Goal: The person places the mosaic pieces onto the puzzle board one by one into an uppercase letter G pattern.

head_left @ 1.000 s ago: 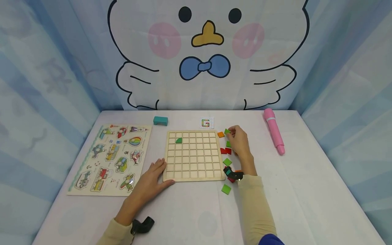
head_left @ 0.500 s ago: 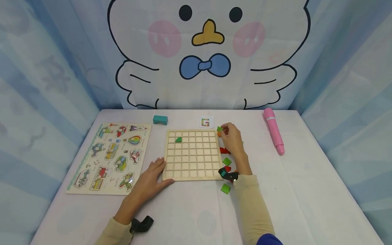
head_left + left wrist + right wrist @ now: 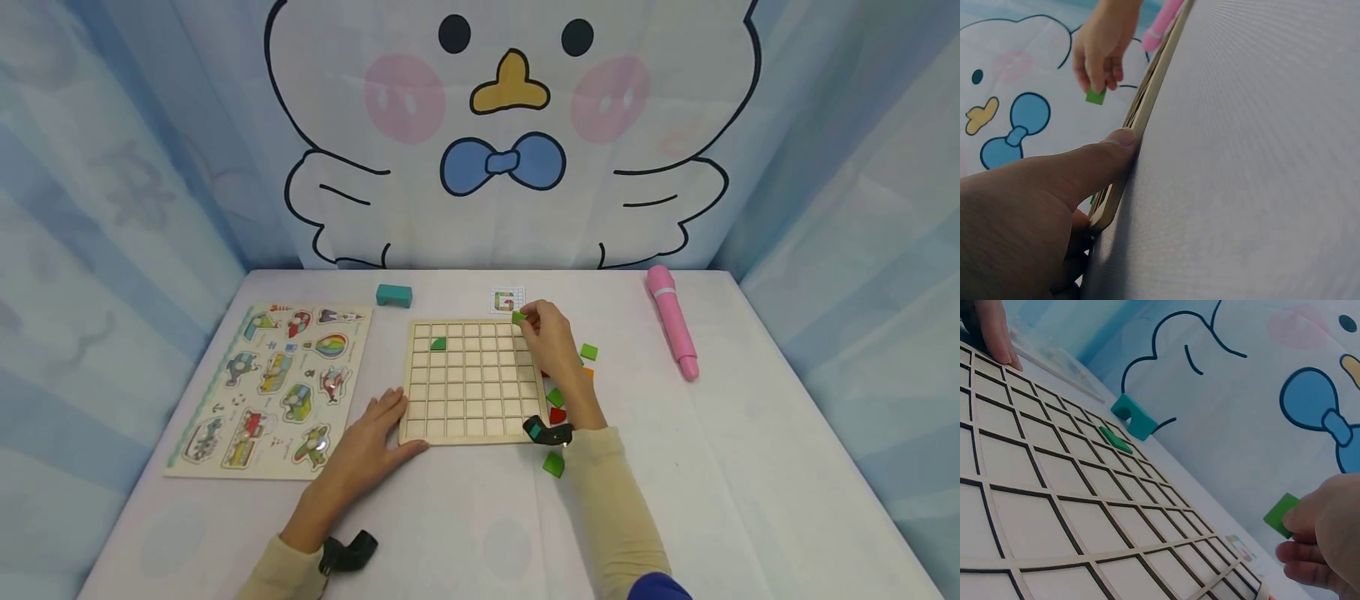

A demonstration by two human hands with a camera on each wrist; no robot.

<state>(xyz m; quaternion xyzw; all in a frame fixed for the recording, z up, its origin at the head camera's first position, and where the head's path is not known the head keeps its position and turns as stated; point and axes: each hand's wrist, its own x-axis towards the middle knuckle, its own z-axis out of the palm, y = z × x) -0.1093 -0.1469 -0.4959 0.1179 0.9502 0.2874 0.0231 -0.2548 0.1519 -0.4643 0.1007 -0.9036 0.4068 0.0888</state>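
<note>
In the head view, my left hand [image 3: 372, 440] rests at the near left corner of a wooden grid board [image 3: 472, 439], its thumb straight along the front edge and fingers against the left side. My right hand [image 3: 551, 337] pinches a green square tile [image 3: 518, 317] between thumb and fingertips, raised over the board's far right corner. The right wrist view shows this tile [image 3: 1282, 515] clear of the grid. One dark green tile with a rounded side [image 3: 438, 343] lies in a cell toward the far left of the board.
Loose green tiles [image 3: 553, 464], red tiles [image 3: 557, 415] and orange tiles lie right of the board, partly hidden by my right arm. Behind it are a small pattern card [image 3: 507, 300] and a teal block [image 3: 393, 296]. A picture puzzle [image 3: 225, 400] lies left, a pink marker-shaped stick [image 3: 672, 323] right.
My right hand has carried the green tile leftward from among the loose tiles to above the board's far right corner. My left hand stays at its corner.
</note>
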